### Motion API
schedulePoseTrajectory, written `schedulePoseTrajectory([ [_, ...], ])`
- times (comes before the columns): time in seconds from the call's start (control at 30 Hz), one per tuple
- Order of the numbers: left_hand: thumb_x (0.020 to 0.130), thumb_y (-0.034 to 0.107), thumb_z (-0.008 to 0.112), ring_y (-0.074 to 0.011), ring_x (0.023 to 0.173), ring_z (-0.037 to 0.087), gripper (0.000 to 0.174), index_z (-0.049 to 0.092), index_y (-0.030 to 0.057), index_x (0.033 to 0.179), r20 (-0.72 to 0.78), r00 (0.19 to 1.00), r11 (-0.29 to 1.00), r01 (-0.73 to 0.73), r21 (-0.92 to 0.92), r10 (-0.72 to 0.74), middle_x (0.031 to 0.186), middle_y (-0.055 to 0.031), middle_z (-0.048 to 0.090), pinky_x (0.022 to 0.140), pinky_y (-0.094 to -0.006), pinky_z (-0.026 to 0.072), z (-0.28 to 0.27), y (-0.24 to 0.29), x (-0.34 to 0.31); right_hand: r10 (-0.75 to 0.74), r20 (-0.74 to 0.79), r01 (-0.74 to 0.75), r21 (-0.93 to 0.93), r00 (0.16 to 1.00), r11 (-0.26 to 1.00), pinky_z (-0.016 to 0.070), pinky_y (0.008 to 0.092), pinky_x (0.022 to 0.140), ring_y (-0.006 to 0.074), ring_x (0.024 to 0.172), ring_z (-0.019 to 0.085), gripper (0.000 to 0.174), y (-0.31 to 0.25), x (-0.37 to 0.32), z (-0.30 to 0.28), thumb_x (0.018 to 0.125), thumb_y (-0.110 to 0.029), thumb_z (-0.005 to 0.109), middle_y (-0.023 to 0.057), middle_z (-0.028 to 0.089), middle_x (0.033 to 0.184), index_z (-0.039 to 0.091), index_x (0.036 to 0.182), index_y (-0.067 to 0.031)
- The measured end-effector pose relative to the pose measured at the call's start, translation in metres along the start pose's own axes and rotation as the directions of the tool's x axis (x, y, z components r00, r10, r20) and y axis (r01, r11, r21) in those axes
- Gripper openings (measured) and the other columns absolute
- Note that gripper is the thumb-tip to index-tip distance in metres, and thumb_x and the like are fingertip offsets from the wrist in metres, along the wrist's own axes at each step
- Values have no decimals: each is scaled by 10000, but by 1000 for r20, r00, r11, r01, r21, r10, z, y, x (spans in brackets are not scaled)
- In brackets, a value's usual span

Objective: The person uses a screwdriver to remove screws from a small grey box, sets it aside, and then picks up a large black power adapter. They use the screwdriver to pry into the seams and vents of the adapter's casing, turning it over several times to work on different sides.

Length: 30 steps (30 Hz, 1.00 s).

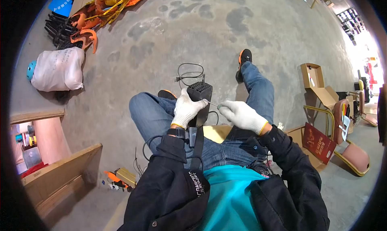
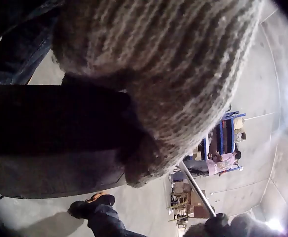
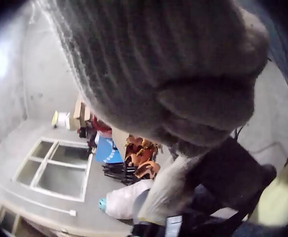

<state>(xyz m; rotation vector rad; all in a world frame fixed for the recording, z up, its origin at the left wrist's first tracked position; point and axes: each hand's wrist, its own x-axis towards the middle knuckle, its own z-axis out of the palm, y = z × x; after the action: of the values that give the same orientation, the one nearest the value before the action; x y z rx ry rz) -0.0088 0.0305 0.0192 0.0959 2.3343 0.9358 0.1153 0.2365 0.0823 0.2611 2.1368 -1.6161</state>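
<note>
Both hands wear white knit gloves. The left hand [image 1: 186, 111] grips a black boxy device [image 1: 200, 87] that has a vented end and stands between the person's knees. From the right, the right hand [image 1: 243, 116] pinches a screwdriver [image 1: 213, 104], its thin metal shaft pointing at the device beside the left thumb. In the left wrist view the shaft [image 2: 197, 189] runs from the left glove's fingertips to the right hand's fingers. The right glove's curled fingers [image 3: 203, 106] hide most of the screwdriver in the right wrist view.
A black cord with a plug [image 1: 177, 78] lies on the floor beyond the device. Something pale yellow [image 1: 217, 133] lies between the thighs. At left are a wrapped white bundle [image 1: 58, 69] and a wooden frame [image 1: 60, 178]; at right, opened cardboard boxes [image 1: 312, 76] and chairs [image 1: 355, 158].
</note>
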Motion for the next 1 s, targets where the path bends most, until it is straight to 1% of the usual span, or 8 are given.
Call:
schedulePoseTrajectory([
  [0.13,726,465,900,-433,1125,719,822,559,-56,1263,-35,998,999,-47,-28,46,1162,-296,731,983,-459,567,3,-7,3,-255,-88,83,-801,963,593,568,486,746,401,867,711,258,-1,-2,13,1032,-306,609,181,714,894,643,1096,-59],
  [0.2,739,438,916,-353,1134,724,827,559,-41,1312,-13,1000,999,11,-31,-11,1198,-244,734,1000,-410,560,-3,0,3,-400,-146,198,-688,905,698,566,484,752,406,881,715,310,4,0,11,1032,-314,631,208,713,968,663,1180,-44],
  [0.27,735,437,920,-353,1118,725,844,554,-50,1320,-53,999,997,-2,-83,-3,1198,-242,732,991,-406,562,-2,1,1,88,-184,-102,-65,979,993,549,375,637,195,707,690,303,-16,3,2,985,-291,683,109,679,806,725,1128,-26],
  [0.33,727,432,924,-362,1103,730,818,563,-36,1291,-62,998,996,-1,-92,-4,1183,-239,735,968,-424,571,0,0,3,362,75,-318,660,929,680,476,258,516,74,592,595,304,-9,9,-10,1026,-302,667,38,644,769,723,1120,-19],
  [0.53,721,390,933,-346,1069,743,791,570,-28,1286,-70,996,987,-66,-147,56,1152,-222,742,918,-421,593,5,1,5,525,181,-483,701,832,525,309,239,368,64,410,393,299,5,10,-14,1068,-339,616,-48,514,601,714,1031,-59],
  [0.8,729,403,928,-345,1070,739,797,568,-37,1287,-98,994,984,-65,-164,49,1159,-237,739,946,-404,572,5,-4,3,40,-75,-48,-101,996,994,430,351,487,203,556,586,306,44,25,-4,1085,-376,575,57,608,688,663,1066,-83],
  [0.83,730,405,927,-350,1071,737,792,569,-27,1288,-84,996,988,-50,-146,38,1158,-237,738,947,-407,571,4,-4,2,-342,-171,218,-500,924,838,495,390,560,267,652,667,278,45,24,4,1067,-353,592,94,633,719,659,1072,-83],
  [1.0,738,403,925,-350,1073,737,792,566,-33,1292,-91,996,992,-21,-125,9,1164,-247,734,948,-407,572,9,-2,3,-389,-216,66,-800,896,596,559,417,681,333,853,723,323,18,11,18,981,-349,655,201,732,921,724,1069,-45],
])
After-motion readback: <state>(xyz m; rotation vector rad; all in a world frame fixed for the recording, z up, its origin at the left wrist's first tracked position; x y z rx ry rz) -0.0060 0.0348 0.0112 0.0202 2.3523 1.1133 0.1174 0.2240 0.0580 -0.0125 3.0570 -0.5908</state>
